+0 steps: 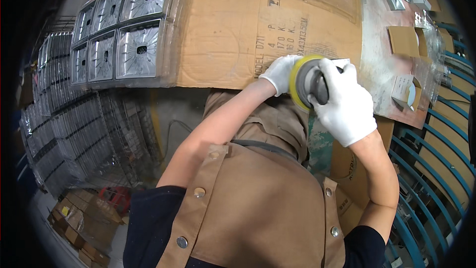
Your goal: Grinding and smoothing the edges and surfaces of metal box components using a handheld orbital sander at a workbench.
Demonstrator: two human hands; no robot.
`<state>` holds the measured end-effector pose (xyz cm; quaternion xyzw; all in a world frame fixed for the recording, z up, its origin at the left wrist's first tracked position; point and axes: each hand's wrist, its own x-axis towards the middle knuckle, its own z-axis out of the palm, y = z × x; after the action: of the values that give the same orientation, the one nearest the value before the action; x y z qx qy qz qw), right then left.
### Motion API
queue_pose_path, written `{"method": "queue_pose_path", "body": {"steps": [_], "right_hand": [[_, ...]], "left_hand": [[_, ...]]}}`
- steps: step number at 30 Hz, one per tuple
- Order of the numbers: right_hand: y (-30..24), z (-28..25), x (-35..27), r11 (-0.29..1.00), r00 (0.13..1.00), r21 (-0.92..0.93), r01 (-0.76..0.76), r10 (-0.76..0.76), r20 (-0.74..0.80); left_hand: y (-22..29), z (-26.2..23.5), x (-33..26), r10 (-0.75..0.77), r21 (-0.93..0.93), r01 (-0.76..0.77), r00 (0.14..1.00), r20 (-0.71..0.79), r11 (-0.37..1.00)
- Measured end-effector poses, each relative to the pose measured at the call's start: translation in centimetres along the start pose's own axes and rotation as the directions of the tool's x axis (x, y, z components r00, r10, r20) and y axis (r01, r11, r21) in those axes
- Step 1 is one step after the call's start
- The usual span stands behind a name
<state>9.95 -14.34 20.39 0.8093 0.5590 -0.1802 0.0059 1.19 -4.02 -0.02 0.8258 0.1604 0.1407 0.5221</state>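
My right hand (344, 101), in a white glove, is wrapped round the grey and black body of a handheld disc sander (313, 83). The tool is tilted on edge, its round yellow pad (299, 82) turned to the left. My left hand (280, 73), also gloved in white, is at the far left side of that pad with its fingers curled. The pad hides the fingertips, so what they grip cannot be made out. Just beyond my right hand shows the corner of a small pale flat piece (341, 62). Both hands are over the near edge of the cardboard-covered table.
A cardboard sheet (218, 44) covers the middle of the table. Silvery square parts (139, 49) sit in clear plastic trays at left, with more at the far edge. Small open boxes (404, 41) stand at right. Stacked trays (79, 134) rise left of the table, blue rails (421, 168) at right.
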Motion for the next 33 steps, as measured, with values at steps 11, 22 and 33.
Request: {"method": "queue_pose_path", "body": {"steps": [11,22,33], "right_hand": [[1.3,-0.1,1.0,0.998,0.997,0.059,0.036,-0.032,-0.065],[9.9,-1.2,2.2,0.992,0.95,0.074,-0.1,0.117,-0.29],[6.9,-2.0,2.2,0.98,0.987,0.141,-0.137,0.147,-0.062]], "left_hand": [[-4.7,3.6,0.2,-0.12,-0.479,0.151,0.988,0.095,0.865],[-1.6,1.3,-0.4,-0.154,-0.376,0.165,0.986,0.059,0.912],[-1.8,1.2,0.0,-0.167,-0.285,0.205,0.974,0.152,0.936]]}}
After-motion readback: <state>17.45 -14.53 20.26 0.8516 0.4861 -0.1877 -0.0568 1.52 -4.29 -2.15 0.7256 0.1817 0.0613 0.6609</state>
